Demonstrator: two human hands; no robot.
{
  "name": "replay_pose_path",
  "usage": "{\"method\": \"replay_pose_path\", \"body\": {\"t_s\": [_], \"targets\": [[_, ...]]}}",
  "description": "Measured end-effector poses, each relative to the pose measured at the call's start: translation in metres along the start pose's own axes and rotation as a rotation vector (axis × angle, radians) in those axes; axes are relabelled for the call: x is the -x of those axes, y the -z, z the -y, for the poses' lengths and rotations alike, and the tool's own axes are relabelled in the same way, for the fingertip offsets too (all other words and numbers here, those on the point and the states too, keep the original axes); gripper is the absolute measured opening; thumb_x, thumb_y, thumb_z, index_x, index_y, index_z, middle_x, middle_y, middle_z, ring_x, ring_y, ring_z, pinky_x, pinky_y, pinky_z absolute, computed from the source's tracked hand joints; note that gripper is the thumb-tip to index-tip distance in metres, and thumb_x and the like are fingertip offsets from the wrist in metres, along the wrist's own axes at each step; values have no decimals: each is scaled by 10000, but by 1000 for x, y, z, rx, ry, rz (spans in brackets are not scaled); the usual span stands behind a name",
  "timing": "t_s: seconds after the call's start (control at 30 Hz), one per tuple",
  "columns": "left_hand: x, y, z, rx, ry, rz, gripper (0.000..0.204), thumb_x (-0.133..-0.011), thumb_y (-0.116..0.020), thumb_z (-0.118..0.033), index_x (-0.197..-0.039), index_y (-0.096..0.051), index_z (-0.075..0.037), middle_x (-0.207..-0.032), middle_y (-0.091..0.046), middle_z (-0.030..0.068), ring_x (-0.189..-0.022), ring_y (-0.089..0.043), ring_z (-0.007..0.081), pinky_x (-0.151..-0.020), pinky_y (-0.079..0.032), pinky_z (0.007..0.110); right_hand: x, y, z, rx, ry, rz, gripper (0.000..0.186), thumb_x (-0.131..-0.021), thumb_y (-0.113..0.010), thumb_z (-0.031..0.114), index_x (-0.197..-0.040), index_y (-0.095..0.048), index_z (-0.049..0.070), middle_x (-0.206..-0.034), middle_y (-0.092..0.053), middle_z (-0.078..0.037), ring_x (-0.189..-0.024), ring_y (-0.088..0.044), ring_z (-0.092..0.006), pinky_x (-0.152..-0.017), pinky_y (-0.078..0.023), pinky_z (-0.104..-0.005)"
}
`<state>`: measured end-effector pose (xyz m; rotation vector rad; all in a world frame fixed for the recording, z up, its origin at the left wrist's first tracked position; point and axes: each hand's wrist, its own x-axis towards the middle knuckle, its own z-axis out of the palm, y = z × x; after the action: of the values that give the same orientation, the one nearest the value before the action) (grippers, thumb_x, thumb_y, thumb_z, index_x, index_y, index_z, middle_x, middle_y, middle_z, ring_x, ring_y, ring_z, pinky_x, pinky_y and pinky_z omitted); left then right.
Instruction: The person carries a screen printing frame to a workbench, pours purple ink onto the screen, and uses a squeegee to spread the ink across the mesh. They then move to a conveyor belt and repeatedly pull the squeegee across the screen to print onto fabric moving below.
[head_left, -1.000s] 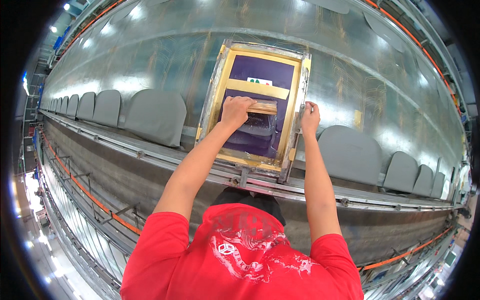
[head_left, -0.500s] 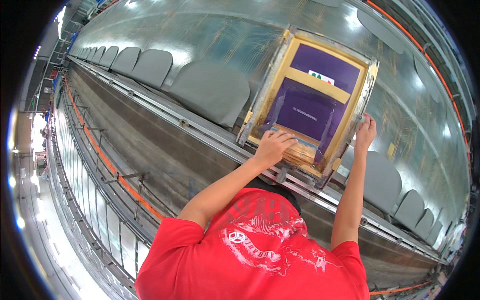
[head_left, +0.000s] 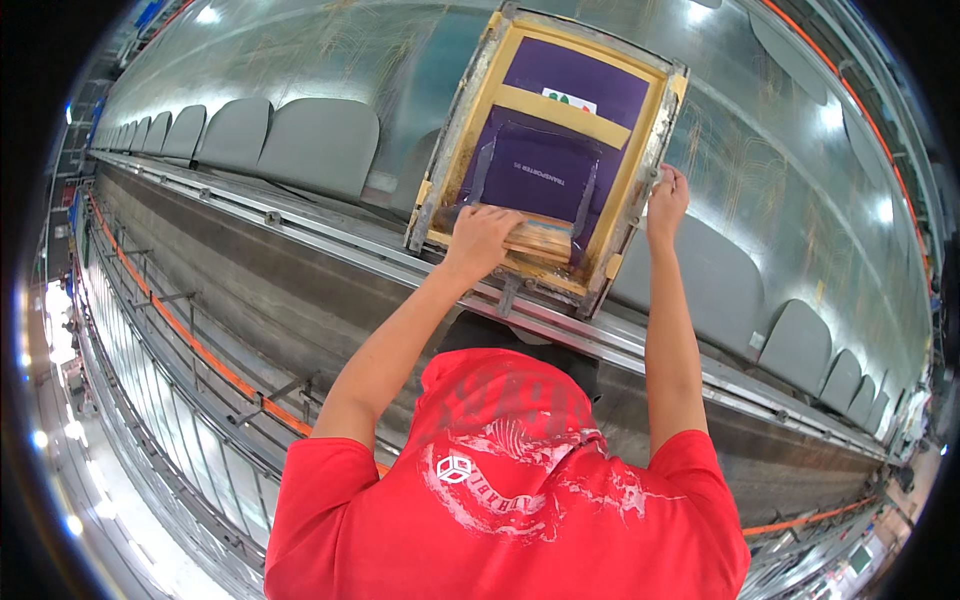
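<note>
A rectangular screen-printing frame with yellow-taped inner edges holds a purple screen crossed by a yellow strip. Inside its near end lies a wooden-handled squeegee. My left hand is closed over the left part of that handle, its fingers lying across the top. At the frame's right side my right hand is closed on the outer edge, fingertips pinched there. A grey cut fabric piece is mostly hidden under the frame's left side. Another grey piece shows right of the frame, behind my right forearm.
More grey pieces lie in a row along the long glossy table, on both sides of the frame. A metal rail runs along the near edge. An orange pipe passes at the left. Other pieces lie along the far side.
The frame has moved left along the rail, with both hands still on it and the squeegee. It now overlaps the grey piece that lay uncovered to its left.
</note>
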<state>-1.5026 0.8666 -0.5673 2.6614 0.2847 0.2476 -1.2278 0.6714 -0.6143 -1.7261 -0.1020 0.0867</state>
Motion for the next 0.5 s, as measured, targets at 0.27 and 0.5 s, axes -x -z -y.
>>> {"method": "replay_pose_path", "body": {"t_s": [0.27,0.5], "targets": [[16,4,-8,-50,-86,-72,427,-761,-633,-37,-1164,-702,-160,-1203,-691,0,-1156,-607,211,-916,-424,388,0,-4,-3,250,-25,-71,262,-1019,-497,248,-1087,-667,60,-773,-622,-104,-699,-559,-206,-700,-457,-368],[37,-2,1,-174,-200,-8,468,-755,-644,-37,-1206,-672,-159,-1272,-647,-6,-1168,-581,227,-943,-414,407,-4,-14,-1,333,-25,-120,270,-1017,-483,256,-1083,-672,73,-850,-668,-143,-779,-622,-283,-756,-476,-398]]}}
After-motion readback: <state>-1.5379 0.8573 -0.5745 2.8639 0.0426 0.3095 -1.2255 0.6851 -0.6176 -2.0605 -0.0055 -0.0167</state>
